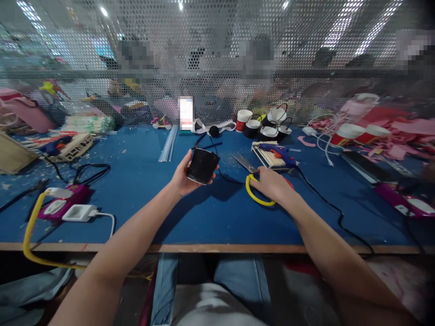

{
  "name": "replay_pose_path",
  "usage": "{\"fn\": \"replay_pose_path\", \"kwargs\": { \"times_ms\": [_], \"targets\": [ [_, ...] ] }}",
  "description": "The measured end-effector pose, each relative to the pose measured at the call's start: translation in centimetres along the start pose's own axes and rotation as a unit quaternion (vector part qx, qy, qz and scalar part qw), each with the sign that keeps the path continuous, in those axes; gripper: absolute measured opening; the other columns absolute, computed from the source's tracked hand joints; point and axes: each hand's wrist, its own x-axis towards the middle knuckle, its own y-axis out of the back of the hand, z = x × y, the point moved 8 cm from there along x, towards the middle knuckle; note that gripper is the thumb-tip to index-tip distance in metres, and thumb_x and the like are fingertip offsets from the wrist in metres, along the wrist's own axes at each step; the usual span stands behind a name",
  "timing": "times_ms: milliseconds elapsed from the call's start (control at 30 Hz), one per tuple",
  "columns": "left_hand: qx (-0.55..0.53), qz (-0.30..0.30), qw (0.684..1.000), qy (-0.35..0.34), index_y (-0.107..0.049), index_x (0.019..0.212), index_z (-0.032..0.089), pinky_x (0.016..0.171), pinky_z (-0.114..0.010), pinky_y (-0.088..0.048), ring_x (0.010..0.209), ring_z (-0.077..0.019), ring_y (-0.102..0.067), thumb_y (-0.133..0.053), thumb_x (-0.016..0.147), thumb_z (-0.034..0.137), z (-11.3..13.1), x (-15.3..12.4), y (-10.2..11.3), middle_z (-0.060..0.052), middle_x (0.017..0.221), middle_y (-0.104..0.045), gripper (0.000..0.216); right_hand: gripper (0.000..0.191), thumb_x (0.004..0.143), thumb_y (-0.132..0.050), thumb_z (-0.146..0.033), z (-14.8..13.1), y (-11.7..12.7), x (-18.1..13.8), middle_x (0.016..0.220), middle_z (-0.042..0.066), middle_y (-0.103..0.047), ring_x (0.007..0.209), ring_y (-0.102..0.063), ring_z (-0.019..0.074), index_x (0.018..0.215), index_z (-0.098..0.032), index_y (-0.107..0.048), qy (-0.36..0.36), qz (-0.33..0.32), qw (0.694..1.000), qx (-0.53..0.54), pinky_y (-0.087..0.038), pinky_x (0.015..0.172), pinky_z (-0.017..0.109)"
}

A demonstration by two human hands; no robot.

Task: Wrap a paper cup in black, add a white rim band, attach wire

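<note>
My left hand (185,176) is wrapped round a black-covered cup (203,166), lifted above the blue table. A thin black strip sticks out from the cup's upper edge. Over the table to the right, my right hand (272,183) is closed on a pair of scissors (255,195) with yellow handles, near where the handles meet the blades. The blades point up and left, away from me. Part of the handles is hidden under the hand. Just beyond that hand lies a blue glue gun (277,151) on a rack of wooden sticks (268,158).
Several black-wrapped cups (252,128) stand at the back, beside a lit phone (186,113). Clear glue sticks (169,144) lie left of centre. Purple power strips (66,203) with cables flank both sides. Pink scraps (404,131) pile up at right. A perforated metal screen (217,59) closes off the back.
</note>
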Motion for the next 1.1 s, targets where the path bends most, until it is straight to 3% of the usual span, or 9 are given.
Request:
{"fn": "replay_pose_path", "kwargs": {
  "times_ms": [333,433,500,600,700,833,967,1033,1100],
  "targets": [
    [0.042,0.127,0.989,-0.066,-0.054,0.104,0.014,0.058,-0.030,-0.051,0.069,-0.0195,-0.065,-0.061,0.073,0.034,1.0,-0.2,1.9,-0.007,0.083,-0.065,0.037,0.047,0.080,-0.048,-0.045,1.0,0.0,-1.4,0.094,0.018,-0.063,0.086,-0.062,0.0308,0.113,-0.011,-0.049,-0.014,-0.055,0.994,-0.096,-0.042,0.060,0.033],
    [0.045,0.151,0.985,-0.073,-0.054,0.104,0.013,0.059,-0.029,-0.051,0.069,-0.0182,-0.064,-0.060,0.074,0.032,1.0,0.0,2.4,-0.007,0.083,-0.065,0.036,0.041,0.082,-0.048,-0.044,0.6,0.9,-1.8,0.097,0.016,-0.063,0.089,-0.060,0.0311,0.109,-0.014,-0.054,0.006,-0.026,0.991,-0.130,-0.044,0.064,0.035],
    [0.050,0.157,0.984,-0.067,-0.054,0.105,0.013,0.061,-0.028,-0.051,0.070,-0.0179,-0.064,-0.059,0.075,0.033,0.8,0.2,2.7,-0.008,0.085,-0.066,0.037,0.035,0.084,-0.047,-0.040,-0.9,1.7,-2.0,0.101,0.014,-0.062,0.093,-0.059,0.0288,0.108,-0.016,-0.057,0.072,0.014,0.990,-0.117,-0.044,0.068,0.035],
    [0.061,0.158,0.984,-0.051,-0.055,0.105,0.012,0.061,-0.029,-0.051,0.071,-0.0187,-0.064,-0.059,0.075,0.036,0.4,0.3,3.1,-0.010,0.088,-0.066,0.039,0.030,0.083,-0.051,-0.034,-4.1,1.6,-2.0,0.101,0.013,-0.061,0.098,-0.055,0.0266,0.106,-0.016,-0.059,0.182,0.031,0.981,-0.065,-0.043,0.076,0.034],
    [0.067,0.146,0.986,-0.044,-0.057,0.104,0.012,0.062,-0.030,-0.051,0.072,-0.0195,-0.065,-0.060,0.074,0.039,0.1,0.4,3.1,-0.010,0.087,-0.067,0.040,0.027,0.075,-0.062,-0.030,-5.9,0.4,-0.7,0.098,0.014,-0.059,0.096,-0.054,0.0278,0.097,-0.015,-0.061,0.203,-0.005,0.979,-0.015,-0.043,0.076,0.035],
    [0.065,0.144,0.987,-0.035,-0.060,0.096,0.012,0.062,-0.029,-0.050,0.070,-0.0189,-0.064,-0.060,0.074,0.036,-0.3,0.4,2.9,-0.009,0.082,-0.068,0.033,0.007,0.075,-0.061,-0.024,-7.8,-0.5,0.8,0.078,0.007,-0.061,0.074,-0.058,0.0190,0.075,-0.018,-0.063,0.237,-0.037,0.970,0.027,-0.043,0.065,0.028],
    [0.064,0.124,0.990,-0.004,-0.062,0.095,0.011,0.064,-0.031,-0.050,0.071,-0.0196,-0.064,-0.056,0.077,0.037,-1.1,0.4,2.4,-0.010,0.081,-0.068,0.032,0.017,0.081,-0.052,-0.026,-8.2,2.3,0.7,0.094,0.010,-0.060,0.086,-0.056,0.0198,0.091,-0.016,-0.061,0.247,0.069,0.962,0.094,-0.042,0.074,0.030],
    [0.065,0.081,0.994,0.016,-0.061,0.100,0.011,0.065,-0.032,-0.050,0.074,-0.0208,-0.064,-0.055,0.077,0.039,-1.7,0.5,1.8,-0.011,0.087,-0.068,0.036,0.023,0.084,-0.049,-0.030,-8.0,4.6,-0.3,0.099,0.010,-0.059,0.088,-0.056,0.0185,0.097,-0.015,-0.060,0.269,0.138,0.931,0.207,-0.043,0.076,0.030],
    [0.068,0.044,0.996,0.036,-0.060,0.104,0.013,0.064,-0.032,-0.050,0.076,-0.0215,-0.065,-0.056,0.077,0.042,-2.4,0.6,1.3,-0.011,0.091,-0.068,0.040,0.026,0.085,-0.047,-0.035,-8.0,6.0,-1.5,0.099,0.008,-0.061,0.088,-0.057,0.0166,0.097,-0.017,-0.062,0.307,0.145,0.880,0.333,-0.043,0.076,0.029]
  ]
}}
